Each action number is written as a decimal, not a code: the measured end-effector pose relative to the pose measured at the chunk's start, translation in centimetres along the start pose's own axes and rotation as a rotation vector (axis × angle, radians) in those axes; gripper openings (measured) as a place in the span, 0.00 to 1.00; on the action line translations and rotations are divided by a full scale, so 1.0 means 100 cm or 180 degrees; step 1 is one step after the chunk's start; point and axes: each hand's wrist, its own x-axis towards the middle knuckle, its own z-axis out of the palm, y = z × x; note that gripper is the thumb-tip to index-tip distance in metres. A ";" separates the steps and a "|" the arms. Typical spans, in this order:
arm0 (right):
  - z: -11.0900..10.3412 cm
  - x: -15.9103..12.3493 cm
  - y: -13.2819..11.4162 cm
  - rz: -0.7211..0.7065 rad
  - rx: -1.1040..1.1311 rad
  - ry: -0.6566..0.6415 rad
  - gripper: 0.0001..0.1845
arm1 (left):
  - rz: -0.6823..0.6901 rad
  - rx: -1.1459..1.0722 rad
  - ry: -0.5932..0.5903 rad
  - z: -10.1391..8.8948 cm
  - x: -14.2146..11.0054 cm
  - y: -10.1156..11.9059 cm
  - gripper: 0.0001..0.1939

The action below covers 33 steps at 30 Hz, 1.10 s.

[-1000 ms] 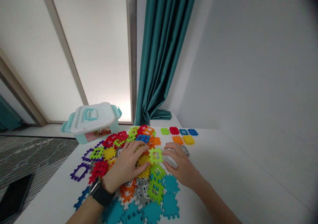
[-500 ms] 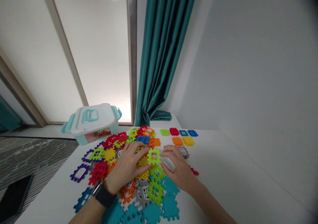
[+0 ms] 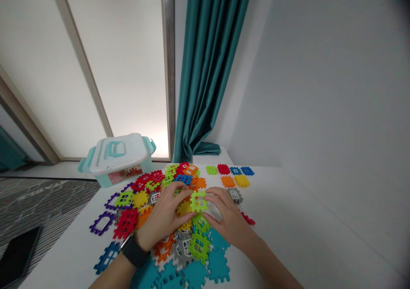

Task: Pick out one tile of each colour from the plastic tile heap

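Note:
A lime-green window-shaped building tile (image 3: 198, 201) is held over the pile, between my two hands. My left hand (image 3: 166, 207), with a dark watch on the wrist, has its thumb and fingers at the tile's left edge. At the opposite edge, the fingertips and thumb of my right hand (image 3: 229, 216) grip it too. Below lie more green window tiles (image 3: 200, 246), a grey tile (image 3: 183, 248) and teal tiles (image 3: 219, 263). A yellow tile (image 3: 184, 207) shows partly behind my left thumb.
A lidded box (image 3: 118, 158) stands at the back left. Red tiles (image 3: 126, 223), purple frames (image 3: 102, 223) and a blue tile (image 3: 106, 257) lie left. Small tiles, including a yellow one (image 3: 241, 181), sit at the back right. A dark phone-like slab (image 3: 19, 255) is lower left.
My right hand has moved left, closing on the green tile's right edge. The tile has shifted slightly left and turned squarer to view. My left hand has barely moved.

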 end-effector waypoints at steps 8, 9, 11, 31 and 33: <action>-0.002 0.001 0.001 0.0063 0.0157 0.0067 0.14 | -0.0053 -0.0095 0.0025 0.007 0.003 0.001 0.27; -0.003 0.002 0.001 0.0068 0.0156 0.0046 0.14 | -0.0044 -0.0082 0.0020 0.007 0.003 0.000 0.27; -0.002 0.003 0.001 0.0077 0.0130 -0.0009 0.14 | -0.0016 -0.0016 0.0008 0.006 0.004 0.000 0.26; -0.038 -0.028 0.067 0.0631 -0.0222 0.0666 0.14 | -0.0402 0.0501 -0.0684 0.039 0.106 -0.037 0.23; -0.039 -0.029 0.069 0.0686 -0.0213 0.0654 0.14 | -0.0440 0.0510 -0.0719 0.050 0.117 -0.043 0.21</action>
